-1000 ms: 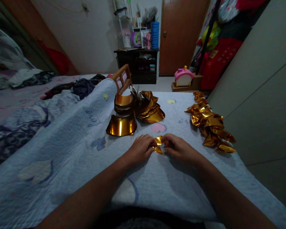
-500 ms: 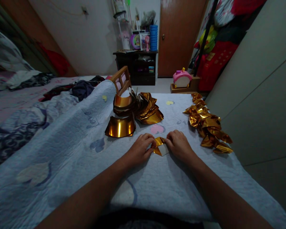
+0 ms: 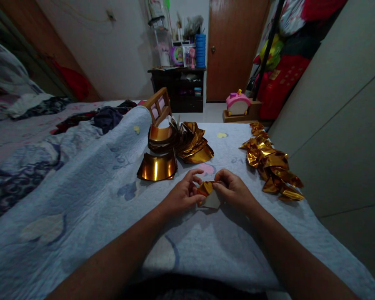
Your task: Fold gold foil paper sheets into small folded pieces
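Observation:
Both hands meet over a small piece of gold foil paper (image 3: 208, 195) with a white underside, held just above the light blue quilt (image 3: 90, 200). My left hand (image 3: 183, 193) pinches its left side with fingers curled. My right hand (image 3: 233, 189) grips its right side, fingers closed on the fold. Beyond the hands lies a stack of curved, unfolded gold sheets (image 3: 175, 148). To the right runs a row of folded gold pieces (image 3: 273, 166).
A small wooden frame (image 3: 158, 106) stands behind the gold stack. Crumpled clothes (image 3: 106, 116) lie on the bed at left. A grey wardrobe wall (image 3: 340, 104) borders the right side. A dark cabinet (image 3: 178, 85), a door and a pink toy (image 3: 237, 102) stand at the back.
The gold piece has been lifted slightly off the quilt and opened, so more of its white underside shows. Both hands shifted a little toward me.

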The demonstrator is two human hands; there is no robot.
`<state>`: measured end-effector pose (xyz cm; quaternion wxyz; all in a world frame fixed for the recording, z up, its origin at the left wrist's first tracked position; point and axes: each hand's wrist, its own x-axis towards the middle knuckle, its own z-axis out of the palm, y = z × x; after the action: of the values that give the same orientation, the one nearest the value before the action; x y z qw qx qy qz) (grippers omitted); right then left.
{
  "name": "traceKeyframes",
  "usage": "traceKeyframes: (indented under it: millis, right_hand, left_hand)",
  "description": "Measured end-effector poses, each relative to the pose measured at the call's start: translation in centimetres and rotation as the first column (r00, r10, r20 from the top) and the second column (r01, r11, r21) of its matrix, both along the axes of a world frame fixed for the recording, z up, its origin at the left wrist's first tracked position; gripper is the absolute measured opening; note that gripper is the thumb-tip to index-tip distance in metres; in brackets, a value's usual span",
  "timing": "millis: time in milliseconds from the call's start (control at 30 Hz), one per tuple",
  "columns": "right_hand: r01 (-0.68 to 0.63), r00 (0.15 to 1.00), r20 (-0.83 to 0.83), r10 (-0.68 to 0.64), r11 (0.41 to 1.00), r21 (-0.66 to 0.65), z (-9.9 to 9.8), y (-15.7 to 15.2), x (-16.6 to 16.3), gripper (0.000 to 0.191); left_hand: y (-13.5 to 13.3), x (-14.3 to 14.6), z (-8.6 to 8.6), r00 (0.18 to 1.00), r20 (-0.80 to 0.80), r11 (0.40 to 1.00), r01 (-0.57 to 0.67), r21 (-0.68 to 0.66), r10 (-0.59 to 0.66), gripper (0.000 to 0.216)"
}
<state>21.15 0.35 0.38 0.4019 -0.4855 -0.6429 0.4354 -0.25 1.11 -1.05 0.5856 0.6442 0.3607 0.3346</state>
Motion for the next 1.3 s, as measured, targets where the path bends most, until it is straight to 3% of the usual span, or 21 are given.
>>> traceKeyframes:
  millis: [100,233,300,467,633,833,967,1133,1300]
  right_hand:
    - [-0.053,0.995,-0.089,0.047,0.996,-0.067,0.0,0.0,-0.2,0.014]
    - [-0.063,0.992,-0.113,0.052,0.993,-0.096,-0.4,0.1,-0.4,0.018]
    - [-0.020,0.992,-0.123,0.008,0.995,-0.096,-0.6,0.2,-0.5,0.023]
    - [0.034,0.985,-0.157,-0.067,0.979,-0.203,-0.6,0.3,-0.3,0.045]
    - [0.034,0.979,-0.185,-0.087,0.961,-0.276,-0.8,0.4,-0.2,0.042]
    - [0.096,0.994,0.057,-0.089,0.988,-0.124,-1.1,0.2,-0.2,0.023]
    - [0.087,0.941,0.328,-0.085,0.996,0.010,-0.6,0.0,-0.3,0.019]
    - [0.070,0.845,0.527,-0.095,0.995,0.067,-0.9,0.0,-0.3,0.028]
    - [0.099,0.781,0.599,-0.174,0.983,0.157,-1.1,0.2,0.0,0.024]
  left_hand:
    - [-0.2,0.1,0.0,0.991,0.093,0.995,0.097,-0.029,-0.094,0.069]
    - [-0.5,0.2,0.2,0.986,0.062,0.988,0.153,0.015,-0.154,0.038]
    - [-0.6,0.3,0.2,0.992,0.009,0.991,0.129,0.024,-0.129,0.030]
    - [-0.8,0.6,0.2,1.000,-0.024,0.999,-0.001,0.054,0.002,0.036]
    - [-0.8,0.8,0.4,0.998,-0.060,0.994,-0.011,0.107,0.018,0.037]
    - [-1.0,0.7,0.1,0.988,-0.136,0.992,0.080,0.093,-0.067,0.036]
    - [-1.5,0.8,0.4,0.970,-0.223,0.982,0.129,0.136,-0.097,0.057]
    - [-1.8,1.1,1.0,0.827,-0.551,0.871,0.182,0.456,0.115,0.038]
    - [-1.7,1.1,0.8,0.777,-0.606,0.775,0.272,0.570,0.173,0.038]
